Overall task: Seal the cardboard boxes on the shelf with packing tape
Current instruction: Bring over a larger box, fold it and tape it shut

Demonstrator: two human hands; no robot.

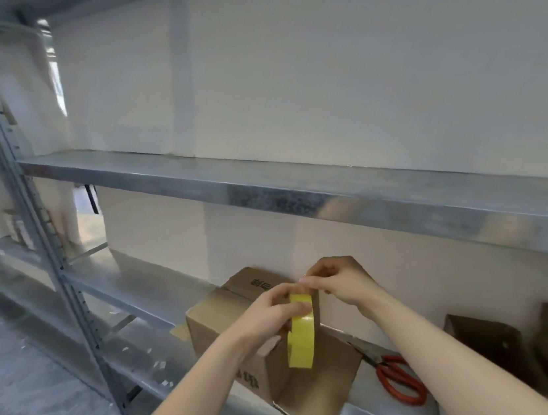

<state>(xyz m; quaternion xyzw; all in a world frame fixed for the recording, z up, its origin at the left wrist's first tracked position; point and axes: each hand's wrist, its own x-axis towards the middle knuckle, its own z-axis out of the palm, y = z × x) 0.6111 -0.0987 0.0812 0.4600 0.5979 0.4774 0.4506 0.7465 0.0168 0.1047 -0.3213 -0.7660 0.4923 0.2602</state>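
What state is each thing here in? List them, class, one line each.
tape: upright, held over the box.
left hand: grips the tape.
right hand: pinches at the tape's top.
box: unsealed, one flap open.
scissors: lying on the shelf.

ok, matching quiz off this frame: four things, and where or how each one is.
1 tape roll
2 scissors
3 cardboard box
4 right hand

A lies on the shelf, right of the cardboard box
B pinches at the top of the tape roll
C held in the left hand
D stands on the shelf, a flap open

Pairs: 1-C, 2-A, 3-D, 4-B
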